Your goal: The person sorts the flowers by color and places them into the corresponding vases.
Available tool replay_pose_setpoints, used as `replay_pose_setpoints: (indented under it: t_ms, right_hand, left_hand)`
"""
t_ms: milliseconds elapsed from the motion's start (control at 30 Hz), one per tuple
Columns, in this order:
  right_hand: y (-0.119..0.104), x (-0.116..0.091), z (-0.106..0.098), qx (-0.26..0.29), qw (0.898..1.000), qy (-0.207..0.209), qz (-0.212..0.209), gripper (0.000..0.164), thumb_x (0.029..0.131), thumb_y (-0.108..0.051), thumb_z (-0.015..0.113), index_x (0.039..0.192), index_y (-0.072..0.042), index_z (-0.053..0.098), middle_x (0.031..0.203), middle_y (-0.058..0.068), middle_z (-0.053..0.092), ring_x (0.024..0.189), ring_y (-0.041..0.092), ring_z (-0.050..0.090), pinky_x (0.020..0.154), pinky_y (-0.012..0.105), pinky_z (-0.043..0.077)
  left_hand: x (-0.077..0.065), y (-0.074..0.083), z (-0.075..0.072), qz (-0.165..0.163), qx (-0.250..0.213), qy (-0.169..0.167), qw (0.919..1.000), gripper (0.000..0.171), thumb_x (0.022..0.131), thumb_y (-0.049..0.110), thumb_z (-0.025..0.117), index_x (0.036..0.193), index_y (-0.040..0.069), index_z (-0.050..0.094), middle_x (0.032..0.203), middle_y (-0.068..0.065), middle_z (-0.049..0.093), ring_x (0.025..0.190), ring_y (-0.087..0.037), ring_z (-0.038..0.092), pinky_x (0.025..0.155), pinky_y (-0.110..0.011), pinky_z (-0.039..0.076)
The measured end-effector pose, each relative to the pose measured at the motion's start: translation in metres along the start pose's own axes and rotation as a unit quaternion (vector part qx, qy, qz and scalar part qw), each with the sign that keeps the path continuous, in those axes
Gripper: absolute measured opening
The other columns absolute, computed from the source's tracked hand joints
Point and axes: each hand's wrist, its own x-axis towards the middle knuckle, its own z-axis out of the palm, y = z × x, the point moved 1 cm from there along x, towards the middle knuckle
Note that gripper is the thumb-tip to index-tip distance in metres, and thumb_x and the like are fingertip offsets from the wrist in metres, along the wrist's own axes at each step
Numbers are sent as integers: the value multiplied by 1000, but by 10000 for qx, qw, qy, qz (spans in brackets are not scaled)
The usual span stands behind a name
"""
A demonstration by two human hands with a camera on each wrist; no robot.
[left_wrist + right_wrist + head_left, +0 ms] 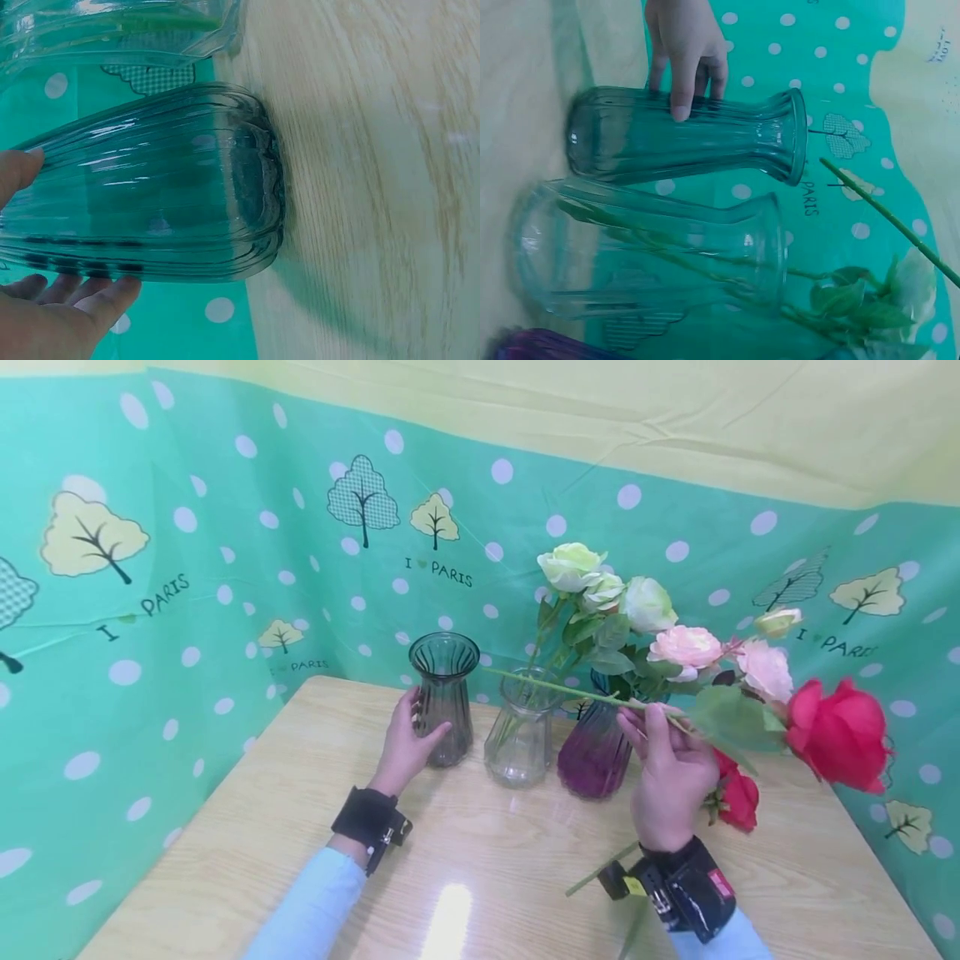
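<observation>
My left hand (pixel 405 739) holds a grey ribbed glass vase (pixel 448 727) around its middle, thumb on the near side. The vase stands upright on the table in the head view; only the bottom part shows in the left wrist view. My right hand (pixel 669 781) pinches the green stem of a red rose (pixel 838 739). That rose's bloom points right, while the bare stem end (pixel 847 180) reaches left, close to the grey vase's rim. Right of the grey vase stands a clear glass vase (pixel 517 752) with white-green flowers (pixel 568 567) in it.
A purple glass vase (pixel 588 768) stands beside the clear one, with pink flowers (pixel 686 647) above it. More red flowers (pixel 741 800) lie on the wooden table (pixel 300 827) behind my right hand, with a green stem (pixel 596 870) near that wrist. A patterned green cloth (pixel 247 543) hangs behind.
</observation>
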Motion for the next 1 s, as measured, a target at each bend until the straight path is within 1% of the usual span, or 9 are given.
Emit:
replay_pose_setpoints:
  t_ms: [33, 133, 233, 400, 533, 667, 800, 900, 1000]
  right_hand:
    - [1, 2, 4, -120, 9999, -42, -64, 13, 86, 1, 62, 94, 12, 63, 84, 15, 72, 78, 25, 71, 76, 37, 57]
    - [5, 8, 15, -214, 9995, -205, -130, 13, 86, 1, 62, 93, 12, 63, 81, 15, 73, 77, 25, 71, 76, 37, 58]
    - [8, 13, 25, -391, 9984, -394, -65, 17, 87, -1, 61, 93, 15, 63, 79, 13, 73, 77, 24, 71, 77, 35, 58]
    - [12, 17, 35, -1040, 9932, -518, -40, 24, 88, -8, 63, 94, 14, 64, 79, 8, 73, 77, 22, 71, 79, 32, 57]
    - [16, 18, 41, -1189, 9910, -608, -91, 23, 87, -10, 65, 94, 12, 64, 80, 6, 73, 77, 20, 71, 78, 31, 57]
    - [18, 23, 49, -1270, 9887, -768, -191, 18, 87, -10, 65, 92, 7, 66, 80, 6, 73, 74, 18, 71, 76, 29, 58]
    - [20, 28, 58, -1675, 9798, -1032, -366, 21, 87, -10, 64, 94, 10, 66, 78, 3, 72, 72, 14, 71, 72, 26, 58]
    - [23, 32, 63, -2097, 9696, -1200, -375, 23, 88, -12, 64, 94, 10, 66, 76, 0, 73, 71, 10, 70, 70, 24, 58]
    - [27, 34, 69, -2399, 9613, -1329, -258, 22, 88, -14, 64, 94, 8, 67, 75, -1, 73, 72, 8, 71, 70, 23, 58]
  left_hand:
    - [0, 0, 0, -21, 47, -9, 10000, 83, 85, 25, 68, 148, 4, 17, 148, -19, 30, 132, -35, 38, 109, -48, 37]
    - [0, 1, -1, -62, 221, -73, 9997, 84, 85, 28, 68, 148, 2, 18, 148, -21, 28, 131, -37, 37, 108, -49, 37]
    - [0, 2, -2, -78, 355, -118, 9993, 83, 85, 29, 67, 147, 2, 20, 148, -21, 28, 131, -37, 38, 108, -49, 37]
    - [1, 0, -3, -84, 383, -131, 9991, 81, 86, 30, 67, 147, 1, 22, 148, -21, 29, 131, -37, 38, 109, -50, 35]
    - [1, -1, -3, -68, 364, -121, 9992, 81, 86, 30, 67, 147, 2, 22, 148, -20, 29, 131, -36, 38, 109, -50, 35]
    - [1, 1, -4, -66, 365, -90, 9993, 81, 85, 31, 68, 147, 2, 22, 148, -20, 29, 131, -36, 38, 109, -50, 36]
    - [0, 2, -4, -91, 323, -122, 9994, 81, 85, 30, 68, 146, 2, 22, 148, -20, 28, 131, -37, 37, 109, -50, 36]
    - [1, 1, -4, -119, 299, -153, 9994, 81, 85, 30, 67, 147, 2, 22, 148, -20, 28, 132, -37, 37, 109, -50, 35]
    - [1, 1, -4, -133, 296, -149, 9994, 81, 85, 30, 67, 146, 2, 22, 147, -20, 29, 132, -36, 37, 109, -50, 36]
